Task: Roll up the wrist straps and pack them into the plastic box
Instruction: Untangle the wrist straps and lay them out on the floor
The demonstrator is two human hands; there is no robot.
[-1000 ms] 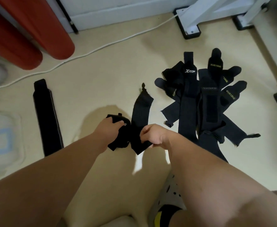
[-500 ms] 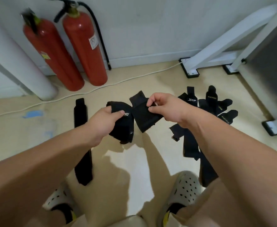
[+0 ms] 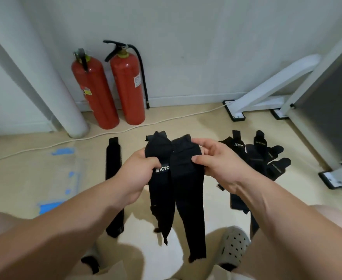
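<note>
I hold a black wrist strap [image 3: 178, 190] up in front of me, folded over so both ends hang down. My left hand [image 3: 139, 174] grips its left part by the white lettering. My right hand [image 3: 216, 160] pinches its right part near the top. A pile of several black wrist straps [image 3: 261, 156] lies on the floor to the right. One long black strap [image 3: 113, 174] lies flat on the floor to the left. A clear plastic box [image 3: 65, 174] with blue clips sits on the floor at far left, faint.
Two red fire extinguishers [image 3: 109, 87] stand against the back wall beside a white pipe [image 3: 44, 93]. A white cable [image 3: 166, 118] runs along the floor. White frame legs [image 3: 267, 91] stand at the right. My feet in perforated clogs [image 3: 232, 245] are below.
Both hands lifted the strap off the floor to chest height. The loose roll in my left hand has come undone and now hangs as two long ends. The camera tilted up.
</note>
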